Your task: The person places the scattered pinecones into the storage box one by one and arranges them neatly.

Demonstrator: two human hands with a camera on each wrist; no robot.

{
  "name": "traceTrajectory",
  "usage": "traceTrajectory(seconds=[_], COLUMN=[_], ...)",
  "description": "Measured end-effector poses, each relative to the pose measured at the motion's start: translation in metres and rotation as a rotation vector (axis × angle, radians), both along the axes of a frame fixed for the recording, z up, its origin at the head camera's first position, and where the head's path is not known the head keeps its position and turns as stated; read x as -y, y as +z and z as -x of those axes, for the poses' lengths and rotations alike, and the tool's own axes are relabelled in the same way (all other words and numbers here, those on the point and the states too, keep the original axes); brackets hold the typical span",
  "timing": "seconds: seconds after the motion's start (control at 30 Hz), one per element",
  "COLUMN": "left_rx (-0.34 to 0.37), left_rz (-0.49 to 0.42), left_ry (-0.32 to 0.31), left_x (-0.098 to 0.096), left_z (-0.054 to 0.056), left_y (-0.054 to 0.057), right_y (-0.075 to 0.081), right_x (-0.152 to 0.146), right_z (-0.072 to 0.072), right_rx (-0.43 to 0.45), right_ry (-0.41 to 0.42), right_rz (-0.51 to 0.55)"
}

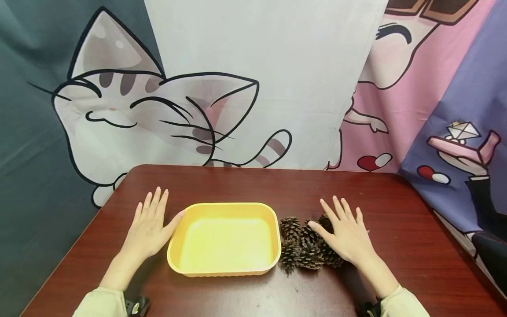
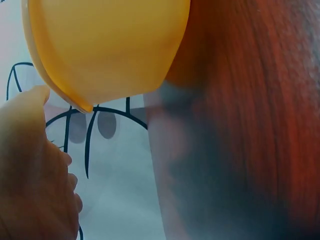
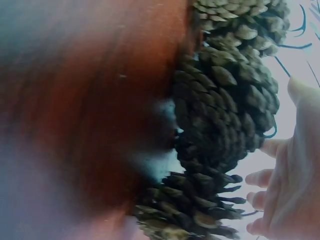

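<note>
Head view looks down; wrist views skim the table [image 1: 245, 295] closely.

pale cream long sleeves [image 1: 101, 304], bare hands, black wrist-worn clips [image 1: 136, 306]

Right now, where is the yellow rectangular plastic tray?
In the head view the yellow rectangular plastic tray sits on the dark red wooden table, between the flat left hand, whose thumb touches its rim, and a cluster of brown pine cones on its right.
</note>
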State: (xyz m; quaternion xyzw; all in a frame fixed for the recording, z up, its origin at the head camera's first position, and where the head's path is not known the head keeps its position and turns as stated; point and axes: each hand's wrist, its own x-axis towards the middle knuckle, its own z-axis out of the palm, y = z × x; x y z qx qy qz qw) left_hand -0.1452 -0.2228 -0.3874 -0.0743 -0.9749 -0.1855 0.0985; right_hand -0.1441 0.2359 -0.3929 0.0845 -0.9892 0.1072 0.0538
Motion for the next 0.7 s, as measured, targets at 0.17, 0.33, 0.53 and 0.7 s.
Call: traceTrajectory(seconds=[0.17, 0.33, 0.53, 0.7], left_rx=[0.026, 0.034, 0.034, 0.111], left_rz=[-0.015, -0.037, -0.054, -0.164], left_ry=[-0.005, -0.007, -0.013, -0.031], left_x=[-0.0012, -0.003, -0.0047, -0.0054], left_z=[0.0021, 0.0042, 0.0028, 0.0003], left_y=[0.0019, 0.0052, 0.0055, 0.007], right_y=[-0.0034, -0.0022, -0.0005, 0.0005], right_x=[-0.0009, -0.0002, -0.0014, -0.0049], right_z=[0.0011, 0.0002, -0.0043, -0.0079], right_rx=[-0.001, -0.015, -0.023, -0.057], right_ry=[0.0, 0.005, 0.001, 0.008], right_rz=[-0.001, 0.017, 0.05, 0.08])
